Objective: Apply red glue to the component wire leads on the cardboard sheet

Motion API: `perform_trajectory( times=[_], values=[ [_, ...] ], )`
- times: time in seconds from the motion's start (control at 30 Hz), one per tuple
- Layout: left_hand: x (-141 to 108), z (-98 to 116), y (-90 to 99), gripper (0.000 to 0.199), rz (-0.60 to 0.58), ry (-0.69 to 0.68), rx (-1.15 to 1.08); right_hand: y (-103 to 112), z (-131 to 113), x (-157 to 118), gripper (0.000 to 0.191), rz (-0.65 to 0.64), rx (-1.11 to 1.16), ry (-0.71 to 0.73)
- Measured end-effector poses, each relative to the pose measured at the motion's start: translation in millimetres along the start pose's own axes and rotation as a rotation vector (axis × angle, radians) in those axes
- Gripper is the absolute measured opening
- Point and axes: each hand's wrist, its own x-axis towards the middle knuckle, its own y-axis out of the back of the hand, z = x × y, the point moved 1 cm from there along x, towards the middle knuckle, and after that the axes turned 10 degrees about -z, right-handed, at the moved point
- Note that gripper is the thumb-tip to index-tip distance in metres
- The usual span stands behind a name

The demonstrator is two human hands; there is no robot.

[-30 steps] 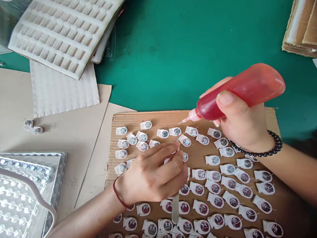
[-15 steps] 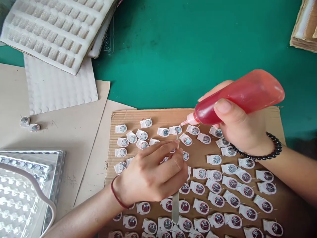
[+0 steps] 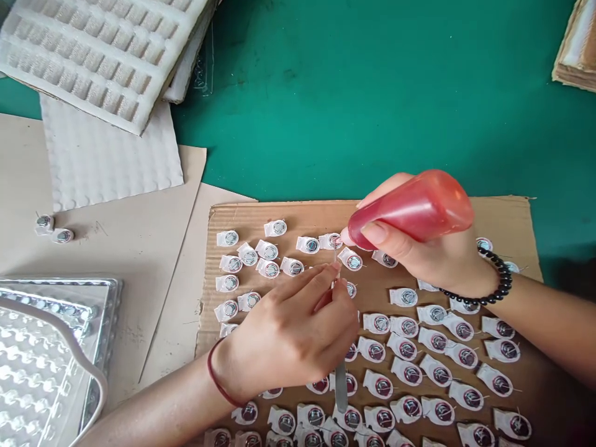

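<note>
My right hand (image 3: 419,254) is wrapped round a red squeeze bottle (image 3: 414,208), tilted with its nozzle pointing down and left. The nozzle tip meets a small white part with a round metal disc (image 3: 330,241). My left hand (image 3: 298,323) pinches metal tweezers (image 3: 341,388), whose tips reach up to the same part. Many similar white parts lie on a brown cardboard sheet (image 3: 372,217) around and below both hands. Those lower down look dark red in their discs, those at the upper left look silvery.
White padded trays (image 3: 93,56) are stacked at the upper left above a textured white sheet (image 3: 109,152). Two loose parts (image 3: 53,230) lie on the left. Clear plastic trays (image 3: 41,360) sit lower left, stacked cardboard (image 3: 577,49) upper right, on a green table (image 3: 349,99).
My right hand has moved left and slightly down, and the bottle now stands more steeply with its nozzle at the part. The tweezers and my left hand have shifted slightly right.
</note>
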Motion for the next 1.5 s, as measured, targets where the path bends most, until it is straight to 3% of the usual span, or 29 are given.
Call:
perform_trajectory(
  times=[0.43,1.5],
  values=[
    [4.3,2.6,0.5,0.011,0.01,0.0,-0.01,-0.6,-0.4,-1.5,0.014,-0.035,-0.134,0.129],
    [4.6,-1.1,-0.6,0.006,0.024,0.027,-0.076,-2.8,1.9,-1.8,0.009,0.005,-0.127,0.141]
  ],
)
